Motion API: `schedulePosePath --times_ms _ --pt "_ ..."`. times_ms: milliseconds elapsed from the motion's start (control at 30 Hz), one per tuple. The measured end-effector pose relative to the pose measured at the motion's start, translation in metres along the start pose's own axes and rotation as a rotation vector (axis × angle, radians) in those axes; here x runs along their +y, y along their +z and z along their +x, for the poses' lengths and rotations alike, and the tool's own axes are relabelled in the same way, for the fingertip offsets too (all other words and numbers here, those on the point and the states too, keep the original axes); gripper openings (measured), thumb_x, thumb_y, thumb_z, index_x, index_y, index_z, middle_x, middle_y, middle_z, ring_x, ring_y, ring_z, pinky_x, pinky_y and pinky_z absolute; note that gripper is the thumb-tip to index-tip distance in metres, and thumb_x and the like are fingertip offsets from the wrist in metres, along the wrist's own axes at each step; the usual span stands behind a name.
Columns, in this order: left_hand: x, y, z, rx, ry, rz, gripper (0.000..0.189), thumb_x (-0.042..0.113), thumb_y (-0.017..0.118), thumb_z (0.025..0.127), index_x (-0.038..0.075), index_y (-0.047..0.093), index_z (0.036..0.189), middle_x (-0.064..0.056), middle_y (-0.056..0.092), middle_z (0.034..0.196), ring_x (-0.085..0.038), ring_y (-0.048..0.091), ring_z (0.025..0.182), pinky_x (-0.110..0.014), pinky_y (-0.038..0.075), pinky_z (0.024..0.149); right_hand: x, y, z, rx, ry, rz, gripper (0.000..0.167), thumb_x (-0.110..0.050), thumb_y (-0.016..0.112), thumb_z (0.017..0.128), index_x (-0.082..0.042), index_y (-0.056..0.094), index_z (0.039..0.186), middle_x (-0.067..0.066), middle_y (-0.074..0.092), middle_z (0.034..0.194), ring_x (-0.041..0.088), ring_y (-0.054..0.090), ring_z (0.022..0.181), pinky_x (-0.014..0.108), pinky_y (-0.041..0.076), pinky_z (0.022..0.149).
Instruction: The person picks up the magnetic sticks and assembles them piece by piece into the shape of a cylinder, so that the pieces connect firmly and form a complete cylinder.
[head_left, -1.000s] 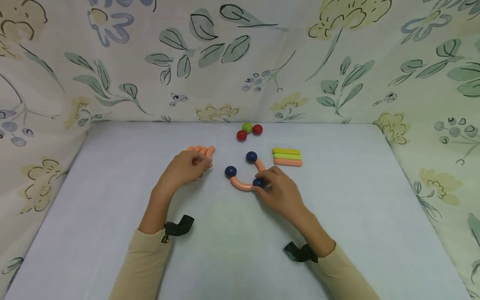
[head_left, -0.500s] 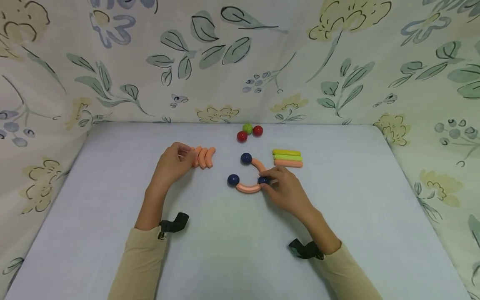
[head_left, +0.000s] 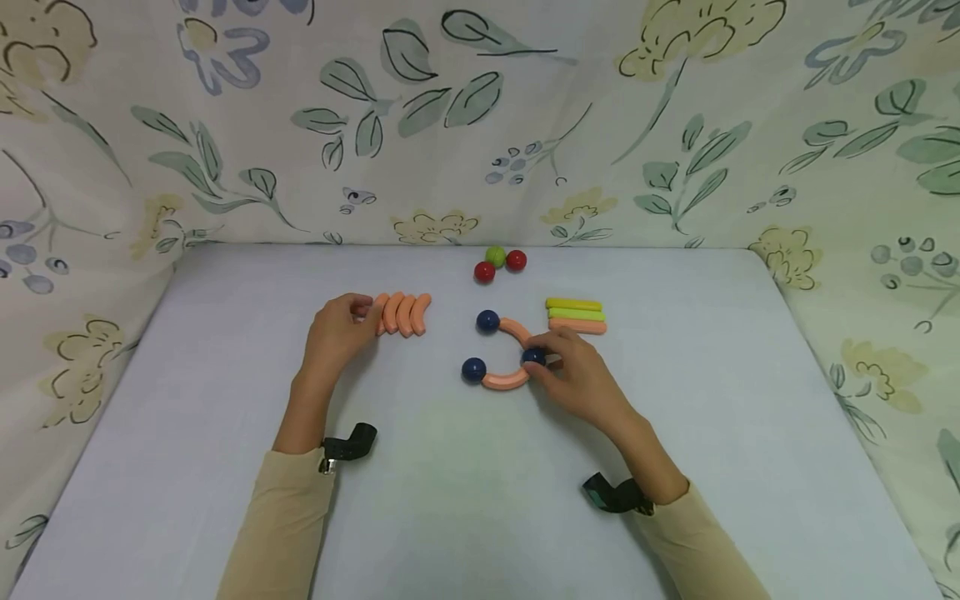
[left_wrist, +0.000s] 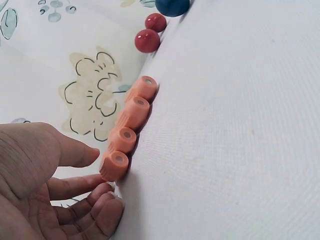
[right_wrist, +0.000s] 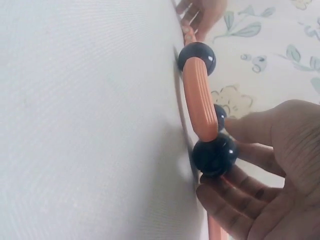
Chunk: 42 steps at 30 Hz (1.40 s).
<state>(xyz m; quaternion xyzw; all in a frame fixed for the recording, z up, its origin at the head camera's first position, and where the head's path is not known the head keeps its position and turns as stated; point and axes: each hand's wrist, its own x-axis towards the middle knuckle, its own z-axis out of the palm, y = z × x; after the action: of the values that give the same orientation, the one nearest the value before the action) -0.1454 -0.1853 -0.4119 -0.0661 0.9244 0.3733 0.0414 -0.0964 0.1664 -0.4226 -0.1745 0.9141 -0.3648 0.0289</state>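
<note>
Floral cloth (head_left: 435, 167) backs red balls (head_left: 484, 272); right hand (head_left: 576, 375) pinches blue ball (head_left: 534, 356), loose left hand (head_left: 339, 329) perhaps touching rods (head_left: 392, 313).

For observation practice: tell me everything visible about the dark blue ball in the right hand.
The dark blue ball is round, glossy and plastic-looking, rightmost of three. The right hand grips and partly hides it. The nearer curved orange piece touches it; the hand hides whether the farther one does. Contact with the table is unclear.

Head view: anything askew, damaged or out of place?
Nothing stands out: four curved, ribbed orange rods lie side by side, and the chain of glossy dark blue balls and matching rods looks intact, though the right hand's grip partly hides it.
</note>
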Motion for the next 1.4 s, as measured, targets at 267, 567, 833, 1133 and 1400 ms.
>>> schedulePosePath --times_ms 267,567,833,1133,1400 --pt "-0.001 0.002 0.000 0.039 0.011 0.018 0.044 0.030 0.057 0.107 -0.002 0.069 0.133 -0.023 0.074 0.123 -0.037 0.069 0.111 -0.041 0.052 0.085 0.001 0.000 0.000 0.011 0.010 0.023 0.029 -0.014 0.077 0.098 -0.006 0.072 0.125 0.011 0.070 0.123 0.023 0.071 0.109 0.041 0.063 0.091" --pt "0.002 -0.002 -0.003 0.039 -0.042 0.033 0.041 0.025 0.057 0.102 -0.002 0.070 0.131 -0.022 0.074 0.120 -0.036 0.069 0.106 -0.044 0.054 0.084 0.002 -0.002 0.000 -0.016 0.019 0.025 0.030 -0.012 0.076 0.098 -0.006 0.071 0.126 0.012 0.070 0.124 0.025 0.072 0.109 0.043 0.063 0.093" --pt "0.005 -0.007 -0.005 0.010 -0.069 0.021 0.043 0.019 0.054 0.102 -0.006 0.065 0.135 -0.025 0.072 0.126 -0.039 0.068 0.114 -0.050 0.055 0.094 0.002 -0.003 0.000 -0.021 0.016 0.037 0.029 -0.011 0.077 0.097 -0.006 0.072 0.126 0.011 0.070 0.121 0.025 0.073 0.108 0.042 0.064 0.093" --pt "0.005 -0.012 -0.006 -0.015 -0.045 0.029 0.049 0.029 0.056 0.109 -0.007 0.060 0.143 -0.030 0.067 0.136 -0.045 0.065 0.125 -0.058 0.054 0.102 0.002 -0.004 0.000 -0.025 0.013 0.037 0.030 -0.012 0.076 0.097 -0.006 0.072 0.126 0.011 0.071 0.121 0.024 0.072 0.108 0.042 0.064 0.092" --pt "0.012 -0.017 -0.007 -0.072 -0.048 -0.030 0.046 0.016 0.057 0.104 -0.003 0.059 0.146 -0.026 0.065 0.141 -0.041 0.064 0.126 -0.052 0.056 0.098 0.003 -0.005 0.000 -0.029 0.018 0.037 0.030 -0.012 0.077 0.097 -0.007 0.072 0.126 0.010 0.070 0.121 0.024 0.072 0.109 0.042 0.063 0.093"
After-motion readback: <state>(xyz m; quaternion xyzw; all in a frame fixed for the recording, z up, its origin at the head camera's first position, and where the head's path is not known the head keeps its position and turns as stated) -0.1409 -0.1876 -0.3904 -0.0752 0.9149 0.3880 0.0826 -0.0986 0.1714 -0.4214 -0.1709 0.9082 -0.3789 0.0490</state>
